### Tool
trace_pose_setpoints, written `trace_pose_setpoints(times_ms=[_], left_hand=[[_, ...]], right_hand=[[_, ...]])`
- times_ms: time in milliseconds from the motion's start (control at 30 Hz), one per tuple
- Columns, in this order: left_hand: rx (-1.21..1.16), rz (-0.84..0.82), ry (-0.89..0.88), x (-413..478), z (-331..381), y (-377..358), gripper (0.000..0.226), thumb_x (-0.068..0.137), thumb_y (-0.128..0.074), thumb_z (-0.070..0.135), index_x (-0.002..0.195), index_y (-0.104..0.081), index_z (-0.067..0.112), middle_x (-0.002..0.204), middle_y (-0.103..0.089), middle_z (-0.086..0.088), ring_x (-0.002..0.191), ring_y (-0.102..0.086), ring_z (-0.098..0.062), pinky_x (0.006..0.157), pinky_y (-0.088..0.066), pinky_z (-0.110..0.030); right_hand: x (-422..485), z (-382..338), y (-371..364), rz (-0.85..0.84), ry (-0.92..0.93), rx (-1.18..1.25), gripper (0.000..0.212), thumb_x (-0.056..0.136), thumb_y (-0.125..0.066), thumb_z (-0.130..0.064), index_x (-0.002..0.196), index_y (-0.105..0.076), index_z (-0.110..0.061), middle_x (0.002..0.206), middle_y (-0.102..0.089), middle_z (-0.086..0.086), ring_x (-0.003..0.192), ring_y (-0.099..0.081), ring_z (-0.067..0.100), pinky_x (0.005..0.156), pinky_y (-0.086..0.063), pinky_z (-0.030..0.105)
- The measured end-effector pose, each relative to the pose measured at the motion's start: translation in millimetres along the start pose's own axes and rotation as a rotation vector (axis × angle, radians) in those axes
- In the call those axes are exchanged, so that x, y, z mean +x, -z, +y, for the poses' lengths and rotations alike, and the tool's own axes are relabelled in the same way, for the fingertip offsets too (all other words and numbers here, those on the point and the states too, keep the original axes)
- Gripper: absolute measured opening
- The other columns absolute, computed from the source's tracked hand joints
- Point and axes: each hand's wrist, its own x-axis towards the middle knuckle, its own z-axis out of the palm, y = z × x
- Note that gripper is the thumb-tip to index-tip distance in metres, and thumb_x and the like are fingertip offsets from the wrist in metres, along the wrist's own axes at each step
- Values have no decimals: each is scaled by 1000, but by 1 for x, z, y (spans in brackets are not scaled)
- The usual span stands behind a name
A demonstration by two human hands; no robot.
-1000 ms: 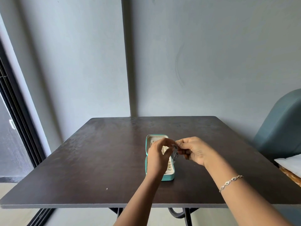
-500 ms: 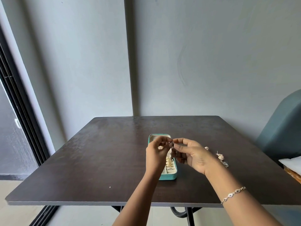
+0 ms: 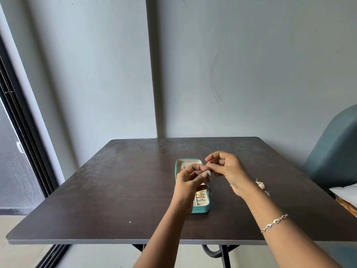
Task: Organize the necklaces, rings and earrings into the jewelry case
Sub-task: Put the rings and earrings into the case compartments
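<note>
Pinching a small round earring (image 3: pixel 208 172) between thumb and forefinger, the left hand (image 3: pixel 190 180) hangs just below the frame's centre, its other fingers curled. The earring glitters silver and looks spiky or stone-set; finer detail is too small to read. The right hand (image 3: pixel 228 171) meets it from the right, fingers bent, thumb and forefinger closing on its far side; whether they grip the post or a separate backing cannot be told.

Under both hands lies the jewelry case (image 3: pixel 201 208), a narrow oblong with rounded corners, teal outside and lined in cream, open on the dark matte table (image 3: pixel 116 190). The left hand and wrist cover its middle, so only the far end and the near slots with gold rings (image 3: pixel 199 194) show. A dark little piece (image 3: pixel 210 191) sits just beside the case's right edge, indistinct. Further right, a pinkish domed earring (image 3: pixel 260 185) rests on the tabletop, partly hidden by the right wrist. A silver link bracelet (image 3: pixel 274 223) circles the right forearm.
</note>
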Motion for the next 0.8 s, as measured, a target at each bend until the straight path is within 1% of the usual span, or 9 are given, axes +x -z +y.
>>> trace_pose_setpoints(times_ms=[167, 267, 367, 467, 533, 600, 733, 800], left_hand=[[53, 6, 31, -1, 0, 6, 17, 86, -57, -1, 75, -61, 12, 76, -61, -8, 68, -55, -14, 59, -46, -23], [117, 33, 6, -1, -2, 11, 20, 87, -56, -1, 74, -62, 13, 78, -61, -8, 72, -53, -17, 60, -45, -22], [127, 37, -34, -1, -2, 13, 19, 86, -57, -2, 75, -63, 12, 77, -62, -5, 71, -53, -15, 59, -45, -21], [74, 8, -44, -1, -4, 15, 19, 84, -60, 0, 74, -64, 14, 79, -61, -7, 73, -52, -17, 61, -44, -23], [34, -17, -30, -1, -5, 16, 12, 78, -64, 9, 72, -67, 19, 81, -61, -8, 74, -51, -18, 64, -42, -25], [-8, -24, -1, -2, -5, 17, 7, 74, -65, 15, 71, -68, 21, 80, -61, -5, 75, -52, -16, 66, -41, -26], [-110, -16, 59, -2, -3, 19, 4, 70, -65, 16, 69, -68, 19, 77, -63, -2, 76, -55, -14, 69, -42, -27], [-122, 2, 83, -3, -1, 18, 3, 70, -67, 17, 69, -67, 20, 77, -64, -2, 77, -56, -14, 72, -42, -30]], right_hand=[[-2, 3, 0, 25, -2, 35, 19, 82, -59, 6, 79, -60, -12, 71, -62, 7, 54, -58, 1, 50, -42, 12], [-3, 2, 1, 40, 28, 24, 18, 80, -61, 7, 79, -61, -12, 70, -60, 5, 54, -59, 1, 52, -44, 13], [-4, 1, 0, 27, 61, 14, 19, 79, -62, 7, 79, -61, -11, 68, -60, 3, 54, -58, 1, 54, -45, 14], [-5, 1, 0, 25, 74, 23, 20, 79, -62, 8, 79, -62, -12, 68, -60, 4, 55, -58, 3, 56, -45, 15], [-5, 1, -1, 18, 70, 30, 20, 79, -61, 8, 79, -62, -12, 68, -60, 4, 57, -57, 5, 57, -45, 15], [-6, 2, -2, 6, 58, 32, 21, 79, -61, 9, 79, -62, -12, 68, -60, 3, 58, -57, 5, 57, -45, 15], [-10, 7, -5, -33, 27, 34, 19, 80, -61, 8, 79, -61, -11, 67, -59, 2, 60, -56, 7, 57, -46, 14], [-12, 8, -8, -53, 13, 25, 18, 80, -61, 7, 79, -61, -10, 68, -59, 2, 60, -57, 4, 56, -47, 13]])
